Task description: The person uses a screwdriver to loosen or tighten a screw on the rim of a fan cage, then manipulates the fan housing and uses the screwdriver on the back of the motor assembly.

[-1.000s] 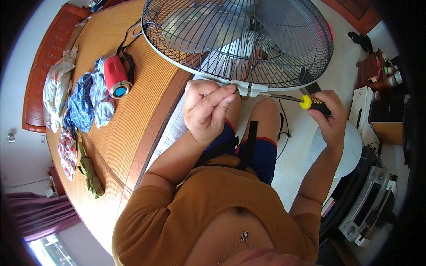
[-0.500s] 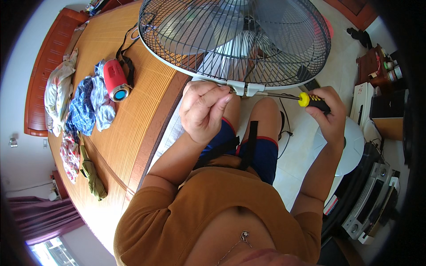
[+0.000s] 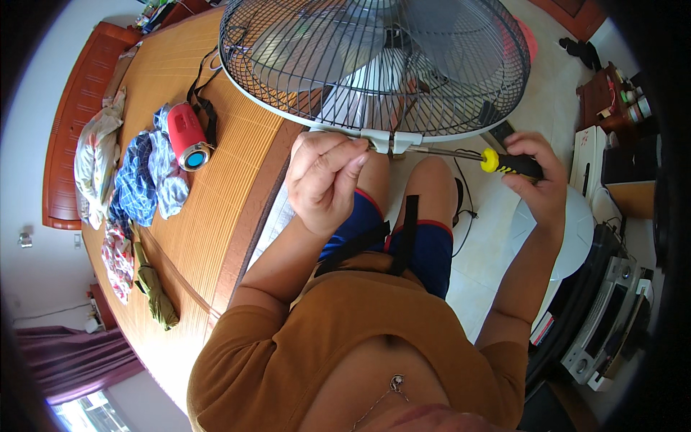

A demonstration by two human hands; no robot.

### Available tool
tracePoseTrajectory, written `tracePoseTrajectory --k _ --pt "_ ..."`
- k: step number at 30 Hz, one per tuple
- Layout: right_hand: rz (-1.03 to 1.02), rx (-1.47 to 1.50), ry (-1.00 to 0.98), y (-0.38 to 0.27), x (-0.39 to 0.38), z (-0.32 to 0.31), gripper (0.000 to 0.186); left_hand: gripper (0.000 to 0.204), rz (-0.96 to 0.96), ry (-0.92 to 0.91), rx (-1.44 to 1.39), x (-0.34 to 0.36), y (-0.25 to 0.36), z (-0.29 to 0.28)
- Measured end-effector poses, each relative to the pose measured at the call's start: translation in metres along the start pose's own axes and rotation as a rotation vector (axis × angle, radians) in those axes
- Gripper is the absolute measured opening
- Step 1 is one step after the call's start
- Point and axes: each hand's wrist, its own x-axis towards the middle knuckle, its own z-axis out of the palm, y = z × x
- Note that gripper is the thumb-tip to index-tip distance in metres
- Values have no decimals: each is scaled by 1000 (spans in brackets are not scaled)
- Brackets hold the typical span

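A fan's black wire cage [image 3: 374, 65] fills the top of the view, with a white clip [image 3: 389, 141] on the lower edge of its pale rim. Just at the left of that clip, my left hand [image 3: 320, 176] pinches with thumb and forefinger; whatever is between the fingertips is too small to name. My right hand [image 3: 541, 183] grips a screwdriver [image 3: 511, 164] with a yellow and black handle, its metal shaft pointing left to the clip. The shaft's tip is hard to make out at the clip. My bare thighs and blue shorts are beneath.
To the left, a bed with a woven mat [image 3: 230, 209] holds a red cylindrical speaker [image 3: 186, 133], rumpled clothes [image 3: 137, 180] and an olive umbrella [image 3: 157, 295]. At right are a round pale base [image 3: 554, 252], a cable on the floor, boxes and a silver electronic unit [image 3: 604, 317].
The fan rim and my left hand have shifted a little left. My right hand's fingers have shifted on the screwdriver's handle. The surroundings sit slightly differently in the view.
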Motion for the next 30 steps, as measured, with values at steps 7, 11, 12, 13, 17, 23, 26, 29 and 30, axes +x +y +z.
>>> tracePoseTrajectory --k 7,11,12,13,17,23,26,29,30 --pt "-72 4 -28 7 -2 -6 40 23 -3 6 -18 -1 1 1" --pt "-37 20 -54 10 -3 -5 36 24 -29 0 -7 -4 3 -2" --pt "-34 14 -47 7 -6 -8 36 24 -28 -2 -17 -4 4 0" --pt "6 8 -52 4 -10 -12 35 24 -44 5 -18 -4 5 1" --pt "21 60 -59 1 -19 -16 37 23 -124 42 -61 -4 15 9" --pt "-121 59 -50 -2 -17 0 40 22 -156 65 -44 -9 13 6" --pt "-98 21 -66 -11 -26 -9 39 20 -231 108 -104 -11 15 14" --pt "-118 68 -37 -2 -24 -2 38 18 -274 123 -102 -17 14 11" --pt "-118 71 -36 0 -25 -1 38 18 -273 120 -101 -19 13 12"
